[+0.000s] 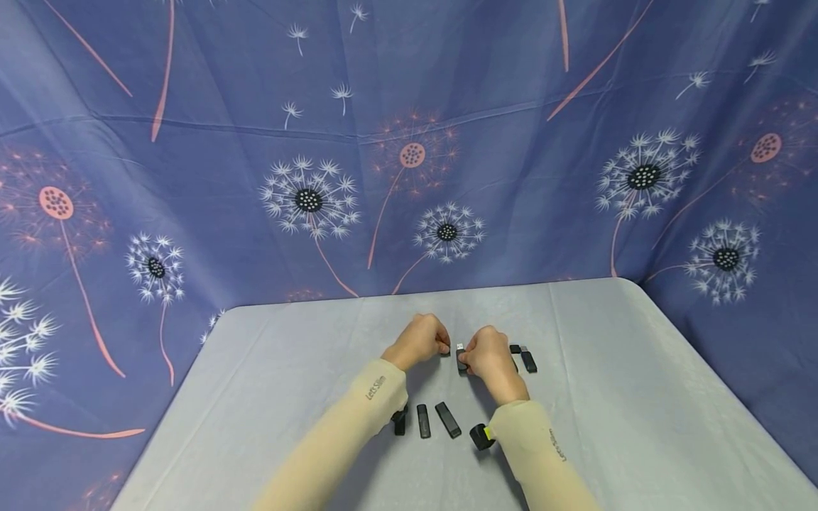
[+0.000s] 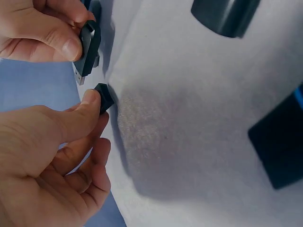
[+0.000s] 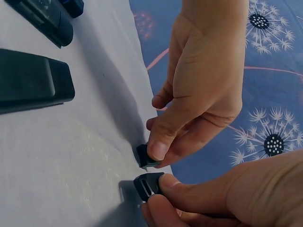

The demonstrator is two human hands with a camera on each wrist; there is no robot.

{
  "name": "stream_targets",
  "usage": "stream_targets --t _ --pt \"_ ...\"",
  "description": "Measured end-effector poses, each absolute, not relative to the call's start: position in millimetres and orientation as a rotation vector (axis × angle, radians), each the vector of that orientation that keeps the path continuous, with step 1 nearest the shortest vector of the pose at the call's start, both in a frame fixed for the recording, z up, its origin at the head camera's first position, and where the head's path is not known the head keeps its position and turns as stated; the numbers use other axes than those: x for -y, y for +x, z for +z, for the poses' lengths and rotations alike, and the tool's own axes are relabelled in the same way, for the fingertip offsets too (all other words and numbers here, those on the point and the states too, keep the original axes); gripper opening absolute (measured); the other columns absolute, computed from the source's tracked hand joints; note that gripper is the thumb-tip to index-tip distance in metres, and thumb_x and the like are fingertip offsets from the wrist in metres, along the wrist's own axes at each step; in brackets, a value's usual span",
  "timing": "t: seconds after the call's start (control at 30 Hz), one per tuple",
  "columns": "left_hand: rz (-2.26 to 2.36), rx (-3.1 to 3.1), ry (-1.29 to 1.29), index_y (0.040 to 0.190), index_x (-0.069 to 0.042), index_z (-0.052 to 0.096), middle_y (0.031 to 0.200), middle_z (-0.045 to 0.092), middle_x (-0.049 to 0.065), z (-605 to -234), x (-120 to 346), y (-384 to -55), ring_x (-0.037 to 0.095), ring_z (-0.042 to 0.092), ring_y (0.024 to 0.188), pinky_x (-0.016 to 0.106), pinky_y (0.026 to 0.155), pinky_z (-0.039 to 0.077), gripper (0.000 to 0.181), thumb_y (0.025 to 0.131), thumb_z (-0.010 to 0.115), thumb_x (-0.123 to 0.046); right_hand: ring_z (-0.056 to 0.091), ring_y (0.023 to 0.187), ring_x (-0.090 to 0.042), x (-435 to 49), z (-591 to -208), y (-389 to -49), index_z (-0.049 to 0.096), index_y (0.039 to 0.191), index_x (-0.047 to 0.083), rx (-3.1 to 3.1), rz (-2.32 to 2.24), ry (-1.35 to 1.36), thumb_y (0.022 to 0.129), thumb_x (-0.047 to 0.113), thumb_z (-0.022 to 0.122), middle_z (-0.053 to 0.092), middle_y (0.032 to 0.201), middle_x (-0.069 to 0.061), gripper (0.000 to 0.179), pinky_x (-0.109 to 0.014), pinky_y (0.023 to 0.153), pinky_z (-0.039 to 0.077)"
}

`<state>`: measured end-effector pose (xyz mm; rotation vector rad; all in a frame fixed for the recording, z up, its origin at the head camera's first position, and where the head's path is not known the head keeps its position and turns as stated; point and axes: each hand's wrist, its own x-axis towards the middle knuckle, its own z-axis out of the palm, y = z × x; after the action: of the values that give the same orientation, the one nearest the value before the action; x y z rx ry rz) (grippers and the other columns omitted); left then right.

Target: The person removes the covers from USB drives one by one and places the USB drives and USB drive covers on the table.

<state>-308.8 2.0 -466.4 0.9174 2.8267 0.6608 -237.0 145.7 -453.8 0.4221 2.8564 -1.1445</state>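
Observation:
My left hand (image 1: 418, 341) pinches a small black cap (image 2: 105, 98) between thumb and fingers, close over the table. Just to its right in the head view, my right hand (image 1: 489, 355) grips a black USB flash drive (image 1: 461, 362) by its body. The drive's silver plug (image 2: 79, 77) is bare and points away from the wearer. In the right wrist view the cap (image 3: 147, 156) and the drive (image 3: 147, 185) are held close side by side, with a gap between them. Fingers cover part of both.
Beyond my right hand lie another black flash drive (image 1: 528, 360) with its plug showing and a small black cap (image 1: 515, 348). Two dark flash drives (image 1: 424, 421) (image 1: 448, 419) lie nearer on the grey-white tablecloth (image 1: 255, 397). A blue dandelion-print curtain (image 1: 511, 177) hangs behind.

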Motion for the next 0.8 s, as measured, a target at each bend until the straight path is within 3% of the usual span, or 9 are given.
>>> stream_targets --t 0.2,0.5,0.8 --pt "0.624 -2.833 0.906 0.082 -0.014 0.084 0.081 0.079 -0.004 -471 -5 -307 0.01 0.07 0.076 0.019 0.067 0.054 0.006 0.088 0.083 -0.016 0.068 0.052 -0.014 -144 -456 -242 0.072 0.072 0.002 -2.835 -1.115 0.451 0.085 0.004 0.083 0.07 0.066 -0.011 0.018 -0.03 0.059 0.053" --pt "0.664 -2.811 0.849 0.092 -0.012 0.084 0.089 0.08 0.0 -471 -8 -305 0.01 0.072 0.077 0.019 0.066 0.055 0.007 0.093 0.078 -0.015 0.068 0.055 -0.015 -141 -458 -249 0.067 0.072 0.003 -2.774 -1.109 0.539 0.086 0.003 0.082 0.064 0.092 -0.023 0.021 -0.031 0.059 0.053" --pt "0.659 -2.812 0.872 0.094 -0.012 0.085 0.091 0.081 0.0 -473 -8 -306 0.012 0.074 0.081 0.02 0.069 0.057 0.007 0.093 0.078 -0.015 0.068 0.053 -0.015 -141 -460 -250 0.069 0.072 0.002 -2.778 -1.093 0.539 0.084 0.002 0.084 0.065 0.09 -0.023 0.019 -0.028 0.055 0.052"
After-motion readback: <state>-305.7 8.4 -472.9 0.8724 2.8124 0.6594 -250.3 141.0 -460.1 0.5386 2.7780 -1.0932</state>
